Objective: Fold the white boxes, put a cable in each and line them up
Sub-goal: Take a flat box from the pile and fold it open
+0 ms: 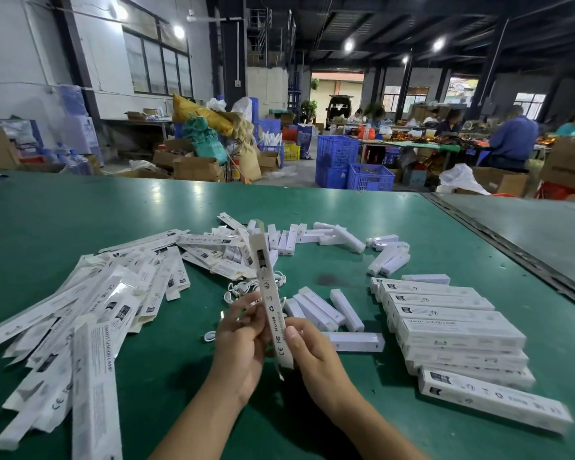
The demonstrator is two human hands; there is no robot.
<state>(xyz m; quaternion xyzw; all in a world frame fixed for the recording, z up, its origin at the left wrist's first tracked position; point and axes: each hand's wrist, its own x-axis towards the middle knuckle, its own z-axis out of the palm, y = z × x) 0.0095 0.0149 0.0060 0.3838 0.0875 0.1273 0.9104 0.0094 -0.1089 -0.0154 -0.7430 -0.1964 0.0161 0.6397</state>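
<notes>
Cardboard box (267, 287), flat, held upright.
The left hand (238, 346) and right hand (312, 353) pinch it; fingers (246, 305) should squeeze edges evenly.

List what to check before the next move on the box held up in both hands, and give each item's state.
1. Grip: left hand and right hand both hold the long white cardboard box upright: ok.
2. Lower end of that box closed: not ok, a flap hangs loose.
3. Cable inside it: cannot tell.
4. White coiled cables within reach on the green table, just behind the hands: ok.
5. Pile of flat white box blanks at the left for later: ok.
6. Row of finished white boxes at the right straight: not ok, the nearest one lies skewed.
</notes>
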